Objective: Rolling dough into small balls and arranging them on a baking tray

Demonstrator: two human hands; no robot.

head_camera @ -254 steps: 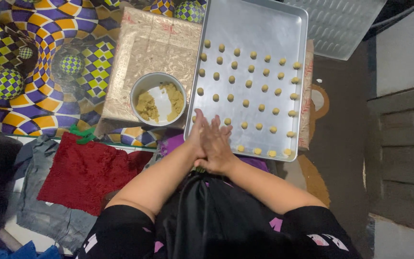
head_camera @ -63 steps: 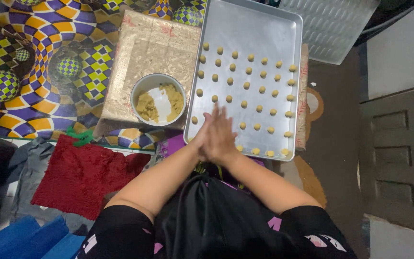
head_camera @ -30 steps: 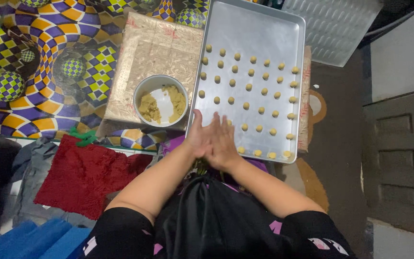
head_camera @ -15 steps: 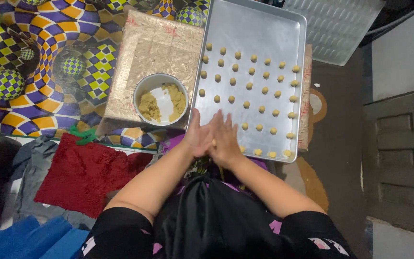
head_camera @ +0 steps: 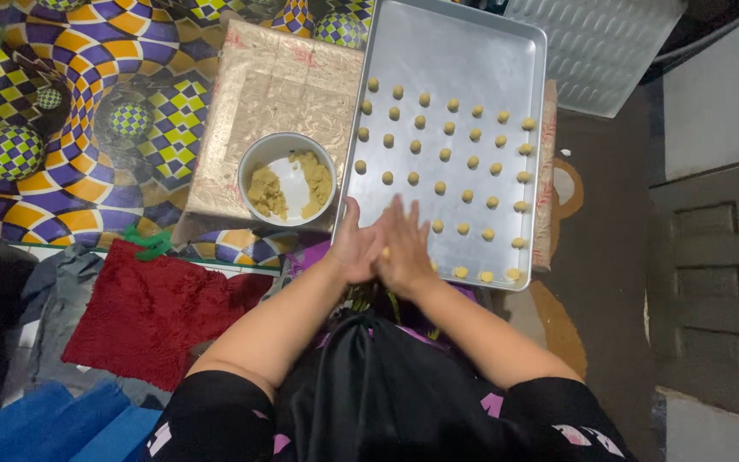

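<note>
Pale yellow dough point(head_camera: 384, 252) is just seen between the left hand point(head_camera: 354, 248) and the right hand point(head_camera: 405, 248), whose flat palms are pressed together around it over the near edge of the metal tray point(head_camera: 455, 51). Light, even pressure is best kept so the ball matches the rows of dough balls point(head_camera: 446, 154) beyond the fingertips. More dough is held in the white bowl point(head_camera: 258, 162), just left of the hands.

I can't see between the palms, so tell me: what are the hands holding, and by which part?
A small piece of dough, pressed between the flat palms of the left hand and right hand; only a sliver shows.
</note>
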